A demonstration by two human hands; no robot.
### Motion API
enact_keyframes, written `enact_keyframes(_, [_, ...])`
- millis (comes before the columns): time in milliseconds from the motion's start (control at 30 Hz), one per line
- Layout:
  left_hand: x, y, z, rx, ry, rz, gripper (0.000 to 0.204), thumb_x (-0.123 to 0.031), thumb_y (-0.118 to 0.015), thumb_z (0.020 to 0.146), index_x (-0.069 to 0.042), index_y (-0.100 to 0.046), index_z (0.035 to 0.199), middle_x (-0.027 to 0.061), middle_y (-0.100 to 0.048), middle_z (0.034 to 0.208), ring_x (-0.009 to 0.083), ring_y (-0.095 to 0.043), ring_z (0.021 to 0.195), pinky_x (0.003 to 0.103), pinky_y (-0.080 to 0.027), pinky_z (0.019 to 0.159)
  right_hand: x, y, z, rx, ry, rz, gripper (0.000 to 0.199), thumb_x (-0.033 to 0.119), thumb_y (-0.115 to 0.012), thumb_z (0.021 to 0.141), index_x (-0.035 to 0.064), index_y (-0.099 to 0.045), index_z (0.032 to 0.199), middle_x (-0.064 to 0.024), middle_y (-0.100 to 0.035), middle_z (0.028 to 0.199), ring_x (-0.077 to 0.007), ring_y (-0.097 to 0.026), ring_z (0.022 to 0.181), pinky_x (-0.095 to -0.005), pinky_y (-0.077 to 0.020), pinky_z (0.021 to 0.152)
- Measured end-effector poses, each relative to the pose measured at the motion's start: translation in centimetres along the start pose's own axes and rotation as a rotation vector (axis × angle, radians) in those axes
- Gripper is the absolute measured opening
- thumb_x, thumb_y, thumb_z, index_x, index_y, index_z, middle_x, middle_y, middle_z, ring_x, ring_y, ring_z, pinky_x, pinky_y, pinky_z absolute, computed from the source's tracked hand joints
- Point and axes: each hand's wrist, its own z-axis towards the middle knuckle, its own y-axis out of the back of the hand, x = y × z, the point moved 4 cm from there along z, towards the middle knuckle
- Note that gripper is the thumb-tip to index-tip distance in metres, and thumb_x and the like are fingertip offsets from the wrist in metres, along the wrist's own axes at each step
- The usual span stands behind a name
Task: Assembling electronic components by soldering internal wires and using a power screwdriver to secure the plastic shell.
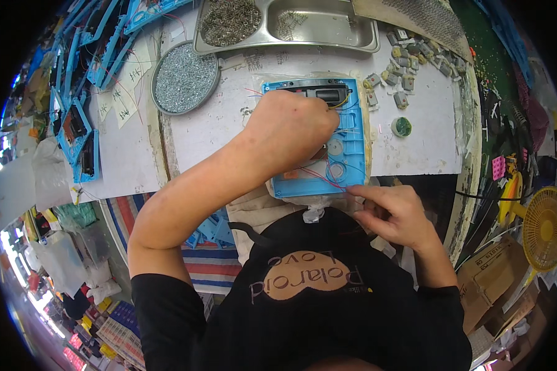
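A blue plastic housing [355, 142] lies on the table in front of me, with a black part [333, 93] along its far end and thin red wires [320, 177] inside. My left hand [297, 127] reaches across it, fingers curled closed over the upper part; what they grip is hidden beneath the hand. At the near right corner of the housing is my right hand [395, 213]. Its index fingertip meets that corner close to the red wires, while the thumb stands apart below. Nothing shows between them.
A round tray of small silver screws [185, 77] stands left of the housing. Behind is a steel tray [315, 37] with springs. Several small motors [408, 82] and a green-filled tub [401, 127] lie right. More blue housings [77, 139] are stacked far left; a yellow fan [543, 221] stands right.
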Motion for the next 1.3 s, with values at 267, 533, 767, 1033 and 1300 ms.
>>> enact_keyframes(267, [0.1, -0.8, -0.7, -0.198, -0.03, -0.023, 0.014, -0.014, -0.074, 0.077, -0.011, -0.067, 0.088, 0.0044, -0.065, 0.072, 0.0257, -0.069, 0.064, 0.038, -0.054, 0.056, 1.7, 3.9, 5.7, -0.389, 0.17, -0.302, 0.03, 0.008, -0.079, 0.079, 0.0059, -0.075, 0.108, -0.0092, -0.067, 0.086, -0.0251, -0.065, 0.074, -0.0349, -0.0519, 0.063])
enact_keyframes(533, [0.7, -1.2, -2.1, -0.408, 0.083, -0.185, 0.016, -0.011, -0.076, 0.082, -0.011, -0.07, 0.097, 0.0049, -0.07, 0.078, 0.0244, -0.068, 0.065, 0.036, -0.052, 0.056, 0.0, 1.2, 10.1, -0.387, 0.157, -0.42, 0.014, 0.012, -0.077, 0.08, 0.0057, -0.074, 0.092, -0.0086, -0.066, 0.082, -0.0286, -0.065, 0.078, -0.0381, -0.0516, 0.066])
enact_keyframes(767, [1.1, -1.0, -3.0, -0.462, 0.141, -0.222, 0.015, -0.01, -0.076, 0.084, -0.009, -0.071, 0.098, 0.0066, -0.071, 0.08, 0.0253, -0.068, 0.065, 0.035, -0.054, 0.058, 0.2, 1.0, 10.7, -0.362, 0.134, -0.417, 0.009, 0.012, -0.075, 0.081, 0.0063, -0.074, 0.087, -0.0089, -0.067, 0.08, -0.0299, -0.066, 0.076, -0.0395, -0.0523, 0.066])
enact_keyframes(1033, [1.2, 0.7, -5.4, -0.587, 0.21, -0.305, 0.017, -0.001, -0.074, 0.083, -0.005, -0.071, 0.098, 0.0078, -0.069, 0.077, 0.0219, -0.066, 0.06, 0.032, -0.051, 0.056, 3.2, 0.4, 12.9, -0.031, 0.112, -0.946, 0.008, 0.012, -0.069, 0.076, 0.0083, -0.076, 0.077, -0.0119, -0.071, 0.078, -0.0303, -0.072, 0.077, -0.0397, -0.0564, 0.064])
enact_keyframes(1300, [0.6, 0.9, -7.0, -0.624, 0.215, -0.363, 0.016, 0.0, -0.074, 0.081, -0.005, -0.07, 0.096, 0.0072, -0.066, 0.071, 0.0216, -0.064, 0.057, 0.033, -0.049, 0.054, 4.4, 0.5, 13.6, 0.166, 0.137, -1.022, 0.013, 0.012, -0.065, 0.078, 0.0084, -0.077, 0.077, -0.0142, -0.072, 0.072, -0.0319, -0.073, 0.068, -0.0432, -0.0568, 0.059])
